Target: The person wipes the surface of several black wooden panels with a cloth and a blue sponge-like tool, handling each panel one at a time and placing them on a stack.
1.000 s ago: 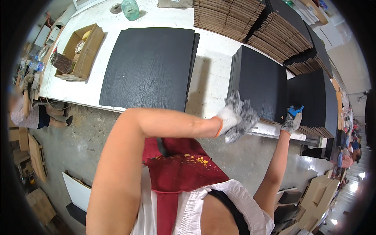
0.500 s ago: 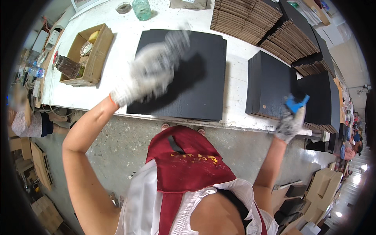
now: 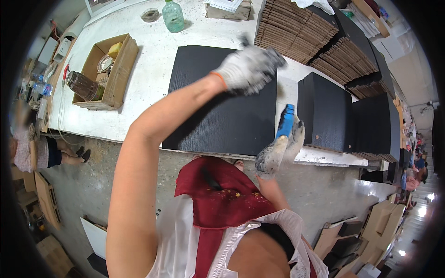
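Apron: a red apron [image 3: 218, 204] over a white top fills the lower middle, closest to the camera.
Right hand: the right hand [image 3: 278, 150], in a stained white glove, sits at the near edge of the tabletop; its fingers are wrapped round a blue tool [image 3: 285, 121] that stands upright out of the fist.
Blue tool: its top end is level with the right edge of the big black board, in the gap between that board and the stack of boards to the right.
Black board: a large black board [image 3: 218, 116] with a wood-grain face lies flat on the white tabletop [image 3: 148, 78], its near edge at the table's front.
Left hand: the left hand [image 3: 248, 69], gloved in white with an orange cuff, is over the far right corner of the black board; it is blurred, the fingers look curled, and whether they grip anything cannot be told.
Stack: black boards [image 3: 324, 113] are piled just right of the big one.
Carton: an open cardboard box [image 3: 118, 74] of odds and ends sits to the left.
Far edge: a green glass jar [image 3: 173, 16] and rows of brown cardboard sheets [image 3: 296, 30].
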`<state>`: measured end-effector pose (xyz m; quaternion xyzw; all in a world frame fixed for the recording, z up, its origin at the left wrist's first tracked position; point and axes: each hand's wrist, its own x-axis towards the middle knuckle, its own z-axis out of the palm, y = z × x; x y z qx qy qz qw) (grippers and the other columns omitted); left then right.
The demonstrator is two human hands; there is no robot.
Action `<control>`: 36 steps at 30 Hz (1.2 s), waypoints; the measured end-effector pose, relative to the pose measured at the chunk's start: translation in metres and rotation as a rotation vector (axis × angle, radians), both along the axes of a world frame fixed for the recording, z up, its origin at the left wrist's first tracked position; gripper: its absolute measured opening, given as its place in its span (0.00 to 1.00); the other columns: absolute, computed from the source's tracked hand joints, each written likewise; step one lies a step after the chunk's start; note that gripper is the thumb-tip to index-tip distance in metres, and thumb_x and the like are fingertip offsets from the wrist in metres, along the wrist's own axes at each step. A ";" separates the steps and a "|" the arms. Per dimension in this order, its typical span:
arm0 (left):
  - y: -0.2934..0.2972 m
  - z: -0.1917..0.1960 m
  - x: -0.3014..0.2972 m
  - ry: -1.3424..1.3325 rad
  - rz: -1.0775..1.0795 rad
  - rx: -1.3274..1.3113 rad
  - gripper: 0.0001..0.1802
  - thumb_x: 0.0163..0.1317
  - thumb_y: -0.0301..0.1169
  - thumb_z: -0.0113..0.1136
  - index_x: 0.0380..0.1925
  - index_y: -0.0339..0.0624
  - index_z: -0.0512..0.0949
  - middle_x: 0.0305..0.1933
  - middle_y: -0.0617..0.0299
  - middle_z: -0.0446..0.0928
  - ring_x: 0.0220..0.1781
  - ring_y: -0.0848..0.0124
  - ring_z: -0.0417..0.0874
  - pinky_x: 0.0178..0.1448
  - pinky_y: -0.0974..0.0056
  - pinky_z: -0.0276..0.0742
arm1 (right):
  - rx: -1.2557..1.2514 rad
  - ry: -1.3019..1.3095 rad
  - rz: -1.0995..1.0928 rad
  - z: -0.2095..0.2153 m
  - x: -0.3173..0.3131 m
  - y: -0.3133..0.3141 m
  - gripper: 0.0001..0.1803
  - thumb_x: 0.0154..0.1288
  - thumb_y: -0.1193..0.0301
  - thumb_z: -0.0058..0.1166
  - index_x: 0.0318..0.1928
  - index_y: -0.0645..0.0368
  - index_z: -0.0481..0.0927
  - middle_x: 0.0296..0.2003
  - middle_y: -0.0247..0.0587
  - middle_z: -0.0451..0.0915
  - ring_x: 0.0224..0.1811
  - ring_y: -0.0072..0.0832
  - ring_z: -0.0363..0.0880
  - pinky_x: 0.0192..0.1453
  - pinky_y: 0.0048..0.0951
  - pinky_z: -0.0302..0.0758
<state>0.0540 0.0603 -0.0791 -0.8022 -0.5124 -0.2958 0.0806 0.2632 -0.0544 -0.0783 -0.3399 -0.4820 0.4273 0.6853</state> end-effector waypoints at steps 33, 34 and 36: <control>-0.200 -0.001 -0.081 -0.594 0.280 -0.321 0.29 0.57 0.31 0.57 0.61 0.44 0.70 0.66 0.49 0.67 0.70 0.54 0.64 0.73 0.55 0.61 | -0.084 -0.172 0.223 0.013 0.013 0.008 0.31 0.72 0.65 0.44 0.65 0.76 0.56 0.63 0.62 0.65 0.67 0.47 0.65 0.72 0.44 0.59; -0.196 -0.003 -0.077 -0.475 0.275 -0.280 0.30 0.56 0.32 0.58 0.61 0.45 0.70 0.66 0.49 0.67 0.69 0.53 0.65 0.72 0.54 0.62 | -0.082 -0.166 0.233 0.014 0.012 0.009 0.31 0.72 0.65 0.44 0.65 0.76 0.56 0.63 0.61 0.65 0.67 0.47 0.65 0.72 0.44 0.60; -0.189 0.005 -0.050 -0.167 0.189 -0.161 0.32 0.53 0.35 0.61 0.61 0.48 0.71 0.66 0.49 0.66 0.69 0.50 0.65 0.70 0.52 0.65 | -0.060 -0.143 0.261 0.007 0.019 0.018 0.32 0.72 0.63 0.45 0.65 0.75 0.57 0.63 0.58 0.66 0.66 0.44 0.67 0.70 0.42 0.63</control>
